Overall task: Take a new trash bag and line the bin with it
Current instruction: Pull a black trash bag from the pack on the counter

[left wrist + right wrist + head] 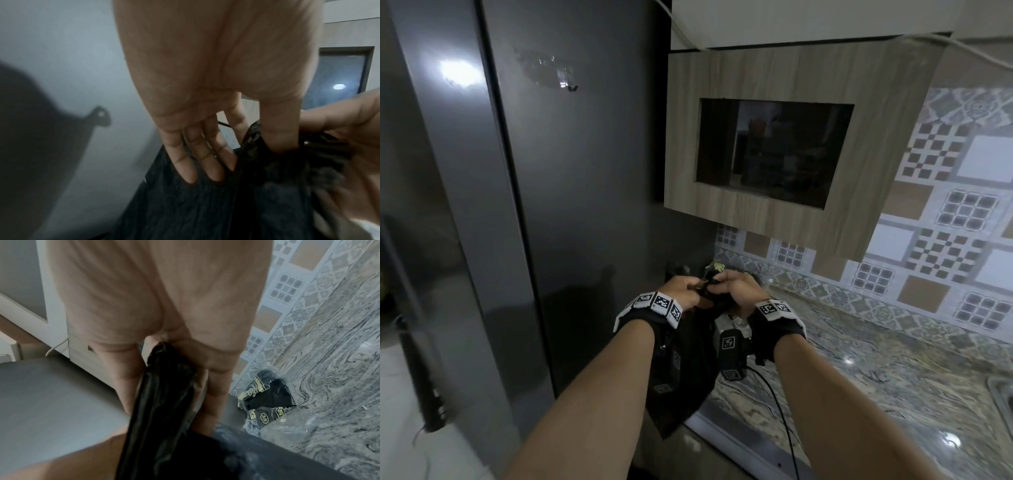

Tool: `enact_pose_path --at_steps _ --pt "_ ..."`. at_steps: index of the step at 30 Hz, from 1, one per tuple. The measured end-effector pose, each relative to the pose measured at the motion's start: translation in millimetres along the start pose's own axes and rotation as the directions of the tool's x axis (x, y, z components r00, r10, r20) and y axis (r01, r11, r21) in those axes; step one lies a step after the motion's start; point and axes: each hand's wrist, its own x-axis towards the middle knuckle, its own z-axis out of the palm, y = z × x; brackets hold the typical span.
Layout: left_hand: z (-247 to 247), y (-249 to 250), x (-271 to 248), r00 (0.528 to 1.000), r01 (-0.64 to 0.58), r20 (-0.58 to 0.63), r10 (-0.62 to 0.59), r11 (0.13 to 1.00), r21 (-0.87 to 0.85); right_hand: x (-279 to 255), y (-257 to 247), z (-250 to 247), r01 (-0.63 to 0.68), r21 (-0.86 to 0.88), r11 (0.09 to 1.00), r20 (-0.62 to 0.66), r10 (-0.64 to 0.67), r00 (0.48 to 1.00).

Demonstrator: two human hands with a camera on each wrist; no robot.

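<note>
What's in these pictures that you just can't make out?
- The bin: in no view.
- The trash bag's mouth: bunched between the left hand and right hand; open or not, unclear.
- The wrapper's print: right wrist view, crumpled and blurred, only "35" reads.
- Cabinet contents: head view, dark glass.
- The sink: cut off by the right edge.

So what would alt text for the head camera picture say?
Two hands, left hand and right hand, grip a black trash bag that hangs down beside a dark fridge, over a granite countertop with patterned wall tiles.
</note>
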Motion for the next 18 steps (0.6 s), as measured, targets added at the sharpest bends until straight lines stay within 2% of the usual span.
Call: enact_pose_path --at_steps 7,12,14,18 --pt "-11.1 -11.9 -4.4 0.997 0.028 -0.077 -0.020 0.995 0.095 -10.5 -1.3 -11.5 0.068 0.015 0.998 -0.076 -0.066 0.995" --pt "-18.7 -12.5 -14.0 0.981 0.007 -0.193 0.016 0.993 0.118 -16.0 0.6 -14.8 0.066 0.008 0.998 -0.006 -0.066 0.998" --pt "-23.7 -17.9 -18.5 0.975 0.008 -0.220 0.021 0.991 0.132 -17.3 3.2 -15.9 0.034 -0.061 0.998 0.053 -0.031 0.998" --pt "-31.4 -43.6 -26.8 0.947 0.061 -0.320 0.004 0.979 0.194 -12.3 20.0 -13.7 0.011 -0.383 0.924 0.082 0.022 0.996"
